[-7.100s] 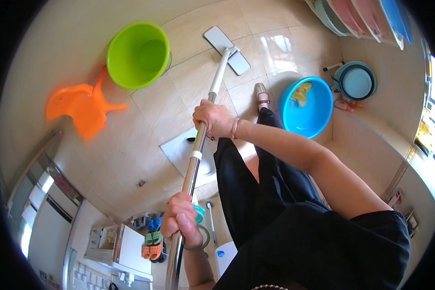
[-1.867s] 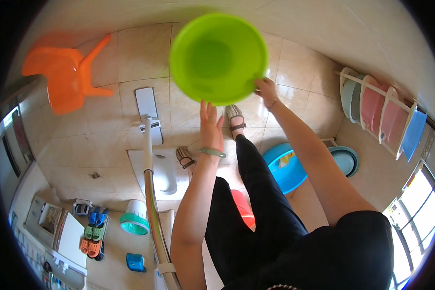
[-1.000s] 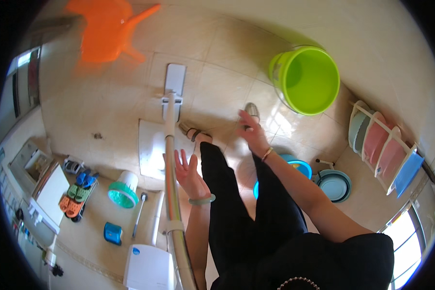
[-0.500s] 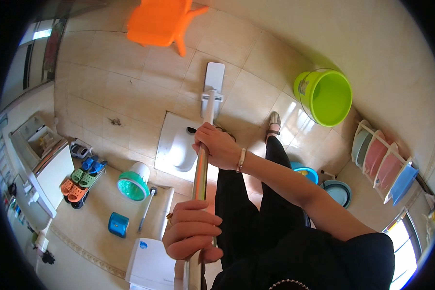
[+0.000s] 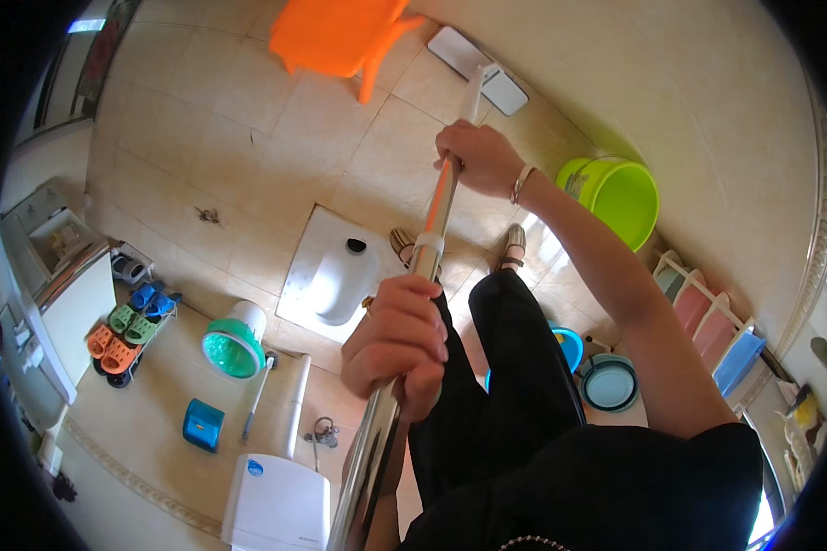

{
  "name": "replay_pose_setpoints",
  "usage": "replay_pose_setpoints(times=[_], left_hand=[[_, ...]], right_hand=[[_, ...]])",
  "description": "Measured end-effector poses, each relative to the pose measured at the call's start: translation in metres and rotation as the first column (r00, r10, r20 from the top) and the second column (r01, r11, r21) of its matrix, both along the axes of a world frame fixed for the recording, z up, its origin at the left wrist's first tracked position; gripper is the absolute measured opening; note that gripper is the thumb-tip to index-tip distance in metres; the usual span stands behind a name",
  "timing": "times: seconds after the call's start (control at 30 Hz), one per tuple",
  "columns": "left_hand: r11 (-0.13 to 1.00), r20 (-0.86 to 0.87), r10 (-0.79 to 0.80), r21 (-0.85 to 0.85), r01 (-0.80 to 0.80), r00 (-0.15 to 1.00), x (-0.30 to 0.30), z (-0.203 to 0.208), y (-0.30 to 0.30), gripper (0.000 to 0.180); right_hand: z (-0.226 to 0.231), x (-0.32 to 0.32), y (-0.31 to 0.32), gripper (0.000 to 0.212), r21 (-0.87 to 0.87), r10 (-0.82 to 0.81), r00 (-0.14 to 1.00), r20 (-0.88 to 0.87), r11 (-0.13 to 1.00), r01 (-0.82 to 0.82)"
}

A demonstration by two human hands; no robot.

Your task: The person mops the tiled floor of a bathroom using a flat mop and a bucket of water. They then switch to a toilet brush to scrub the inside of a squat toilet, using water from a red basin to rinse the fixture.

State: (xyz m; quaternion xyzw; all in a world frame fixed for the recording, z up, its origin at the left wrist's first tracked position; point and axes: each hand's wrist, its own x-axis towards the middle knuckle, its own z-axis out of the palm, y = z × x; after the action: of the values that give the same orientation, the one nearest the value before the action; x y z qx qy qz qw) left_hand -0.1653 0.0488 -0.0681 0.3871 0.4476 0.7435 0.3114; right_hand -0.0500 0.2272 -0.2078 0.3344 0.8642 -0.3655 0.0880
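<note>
Flat mop (image 5: 436, 207) stands slanted, head on floor tiles near orange stool (image 5: 340, 32); right hand (image 5: 478, 156) wrapped tight high on the pole to steer, left hand (image 5: 400, 340) clenched lower for push, green bucket (image 5: 616, 197) well apart.

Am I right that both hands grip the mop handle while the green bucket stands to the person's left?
Not quite: the head view shows the green bucket on the person's right. Both the left hand and right hand do grip the mop handle.
</note>
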Motion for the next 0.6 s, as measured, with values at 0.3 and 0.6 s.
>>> replay_pose_setpoints(times=[0.3, 0.6], left_hand=[[0.947, 0.021, 0.274, -0.178, -0.267, 0.961, -0.020, -0.029, 0.021, 0.025], [0.897, -0.077, 0.187, -0.394, -0.202, 0.979, -0.033, 0.011, -0.059, 0.026]], right_hand=[[-0.052, -0.043, 0.022, 0.009, -0.081, -0.025, 0.999, 0.039, 0.996, 0.028], [-0.041, -0.041, -0.075, 0.019, -0.129, -0.115, 0.982, -0.151, 0.987, 0.095]])
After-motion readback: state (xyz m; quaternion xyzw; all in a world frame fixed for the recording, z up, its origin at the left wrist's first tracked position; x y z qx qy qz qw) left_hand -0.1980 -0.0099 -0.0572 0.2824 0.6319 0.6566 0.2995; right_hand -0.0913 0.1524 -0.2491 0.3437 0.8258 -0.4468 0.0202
